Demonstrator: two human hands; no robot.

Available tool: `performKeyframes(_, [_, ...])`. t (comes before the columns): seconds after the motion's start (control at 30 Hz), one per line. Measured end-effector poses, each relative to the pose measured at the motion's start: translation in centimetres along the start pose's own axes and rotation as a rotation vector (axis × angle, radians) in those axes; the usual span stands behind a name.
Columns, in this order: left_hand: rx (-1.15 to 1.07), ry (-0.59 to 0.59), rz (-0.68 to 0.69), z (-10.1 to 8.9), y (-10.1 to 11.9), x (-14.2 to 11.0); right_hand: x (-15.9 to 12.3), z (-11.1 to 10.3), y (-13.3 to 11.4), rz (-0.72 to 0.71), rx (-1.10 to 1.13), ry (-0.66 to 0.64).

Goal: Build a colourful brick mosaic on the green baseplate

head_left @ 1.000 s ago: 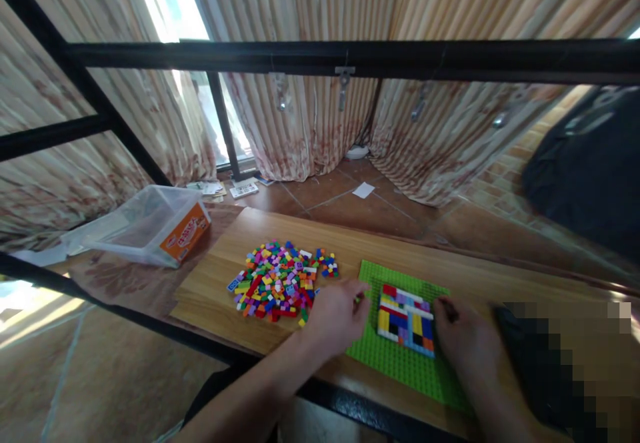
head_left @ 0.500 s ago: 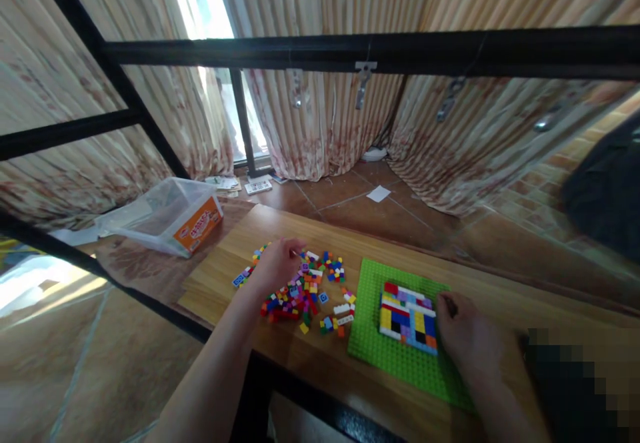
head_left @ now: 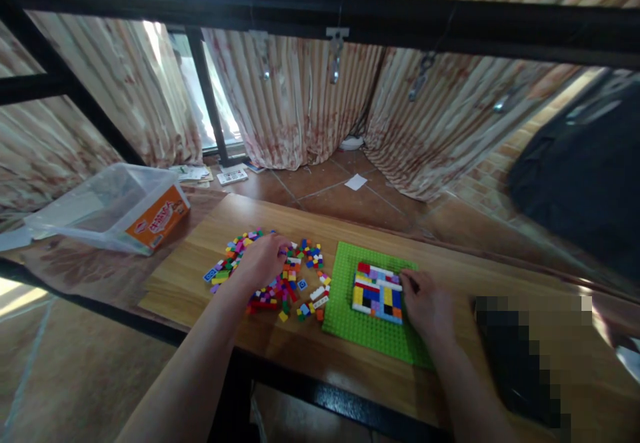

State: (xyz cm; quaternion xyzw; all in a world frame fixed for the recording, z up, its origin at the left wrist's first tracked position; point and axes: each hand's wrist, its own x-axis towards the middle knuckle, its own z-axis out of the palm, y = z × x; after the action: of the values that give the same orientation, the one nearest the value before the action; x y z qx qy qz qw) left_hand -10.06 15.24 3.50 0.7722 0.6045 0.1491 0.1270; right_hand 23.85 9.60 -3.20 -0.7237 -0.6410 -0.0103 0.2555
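Observation:
My left hand (head_left: 265,258) is over the pile of loose toy bricks (head_left: 273,296), its fingers curled together and pointing right. Whatever its fingertips hold, if anything, is hidden. A flat, many-coloured block of bricks (head_left: 377,294) sits on the green baseplate (head_left: 337,316). My right hand (head_left: 425,303) rests at the right edge of that block, near its upper right corner, with thumb and fingers bent in a pinch. I cannot make out what is between those fingers.
The wooden table (head_left: 195,276) carries bricks and baseplate. Left of it stands a clear plastic bin (head_left: 115,196) with an orange label. A black metal bar (head_left: 300,13) with hanging clips crosses above the far side. A dark object (head_left: 515,369), partly pixelated, lies at the right.
The view has shifted, so everything appears farther left and slightly higher. My left hand stays over the bricks, and my right hand has moved closer to the block's upper right corner.

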Motion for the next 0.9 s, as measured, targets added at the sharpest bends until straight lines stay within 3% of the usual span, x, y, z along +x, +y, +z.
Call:
performKeyframes(0.13, [-0.125, 0.046, 0.031, 0.1, 0.5, 0.5, -0.2, -0.1, 0.1, -0.019, 0.076, -0.010])
performKeyframes(0.37, [-0.583, 0.118, 0.137, 2.2, 2.8, 0.6, 0.1, -0.5, 0.3, 0.000, 0.153, 0.005])
performKeyframes(0.53, [-0.940, 0.002, 0.137, 3.7, 5.6, 0.3, 0.3, -1.5, -0.9, 0.003, 0.296, 0.106])
performKeyframes(0.67, [-1.277, -0.122, -0.014, 4.6, 7.7, -0.2, 0.0, -2.7, -3.6, -0.025, 0.443, 0.143])
performKeyframes(0.77, [-1.522, -0.232, -0.146, 5.0, 8.7, -0.6, -0.6, -3.2, -6.3, -0.111, 0.560, 0.094])
performKeyframes(0.9, [-1.763, -0.299, -0.214, 5.4, 9.3, -0.9, -1.6, -3.1, -8.9, -0.230, 0.586, -0.052])
